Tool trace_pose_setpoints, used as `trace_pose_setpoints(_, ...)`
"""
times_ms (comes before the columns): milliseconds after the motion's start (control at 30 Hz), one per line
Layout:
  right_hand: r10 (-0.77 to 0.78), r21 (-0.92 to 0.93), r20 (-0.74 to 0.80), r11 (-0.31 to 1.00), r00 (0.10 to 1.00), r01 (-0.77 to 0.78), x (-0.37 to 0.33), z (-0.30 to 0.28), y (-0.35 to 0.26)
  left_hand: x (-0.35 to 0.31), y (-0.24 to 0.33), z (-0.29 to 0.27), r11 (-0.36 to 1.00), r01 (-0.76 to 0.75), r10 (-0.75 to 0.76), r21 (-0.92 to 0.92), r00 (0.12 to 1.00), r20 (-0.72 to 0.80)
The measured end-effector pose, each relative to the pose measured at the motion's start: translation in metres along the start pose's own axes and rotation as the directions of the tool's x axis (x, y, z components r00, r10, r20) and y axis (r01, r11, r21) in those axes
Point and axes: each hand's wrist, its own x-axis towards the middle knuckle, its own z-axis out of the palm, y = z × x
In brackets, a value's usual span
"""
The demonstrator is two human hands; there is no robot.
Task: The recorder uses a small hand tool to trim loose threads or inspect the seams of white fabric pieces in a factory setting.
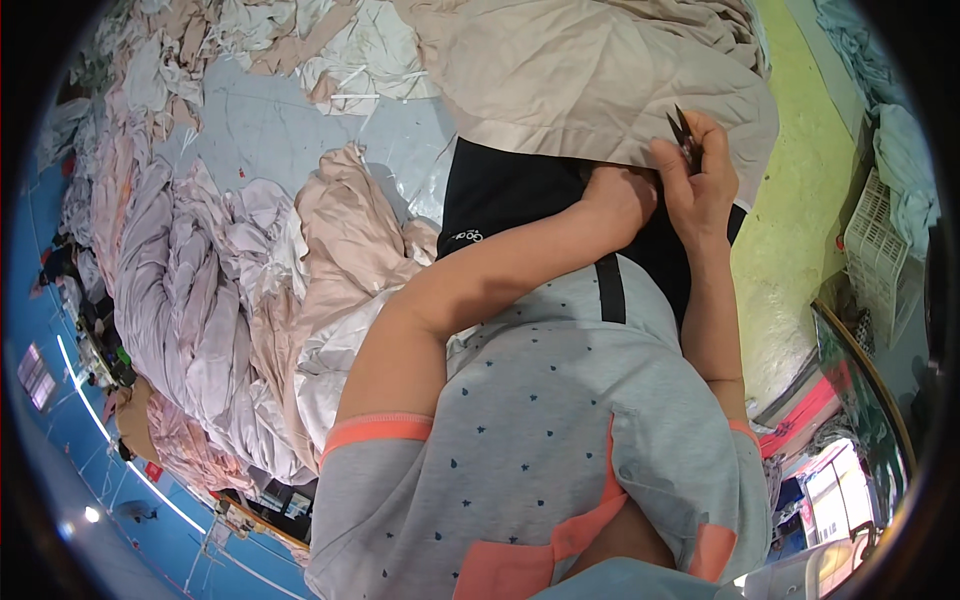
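Beige fabric (590, 85) lies spread over my lap, its near edge crossing black cloth (510, 190) on my legs. My left hand (620, 200) reaches across to the right, at that edge; its fingers are tucked under the fabric and hidden. Close beside it, my right hand (700, 185) is closed around small dark thread snips (682, 130), with the pointed blades facing up and away from me. The snips are just above the beige fabric, near its right side.
Heaps of lilac cloth (190, 300) and beige cloth (345, 220) rise on my left. White and beige scraps (370, 55) lie farther off on a grey surface (270, 120). At the right are a yellow-green surface (800, 200) and a white plastic crate (878, 230).
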Motion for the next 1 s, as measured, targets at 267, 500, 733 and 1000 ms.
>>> trace_pose_setpoints(267,-0.017,-0.412,0.300,0.900,0.954,0.145,-0.004,-0.021,-0.002,0.001,-0.118,-0.113,0.460,0.325,0.059,-0.827,0.917,0.393)
trace_pose_setpoints(500,-0.176,-0.452,-0.045,0.881,0.983,0.138,0.003,-0.048,0.041,-0.014,-0.163,-0.095,0.150,0.792,-0.646,-0.591,0.531,0.548)
trace_pose_setpoints(733,-0.234,-0.468,-0.090,0.868,0.968,0.166,-0.004,-0.062,0.053,-0.016,-0.165,-0.077,0.212,0.760,-0.666,-0.615,0.573,0.478)
trace_pose_setpoints(1000,-0.165,-0.434,-0.077,0.894,0.983,0.116,-0.016,-0.060,0.068,-0.026,-0.171,-0.070,0.037,0.773,-0.710,-0.633,0.466,0.528)
